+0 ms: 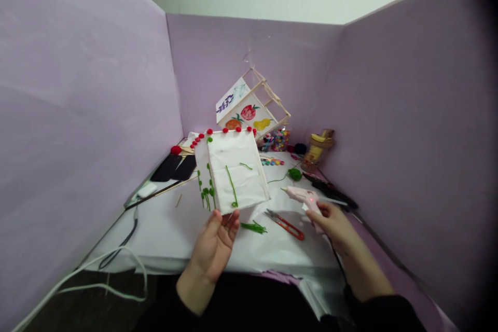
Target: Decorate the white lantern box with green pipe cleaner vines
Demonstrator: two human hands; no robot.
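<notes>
My left hand grips the lower edge of a white fabric-covered box, lifted and tilted above the table. Red pom-poms line its top edges, and green yarn pieces are on two of its sides. In my right hand is a pale pink glue gun, its nozzle pointing left toward the box but apart from it. A small red light glows on the gun. Between my hands lie red-handled thread snips and a bundle of cut green yarn.
Behind the box hangs a stick-framed lantern with painted fruit. Two black phones lie at left. A green yarn ball, a bag of colourful beads and a brown-yellow cup stand toward the right. Purple panels enclose three sides. A white cable loops front left.
</notes>
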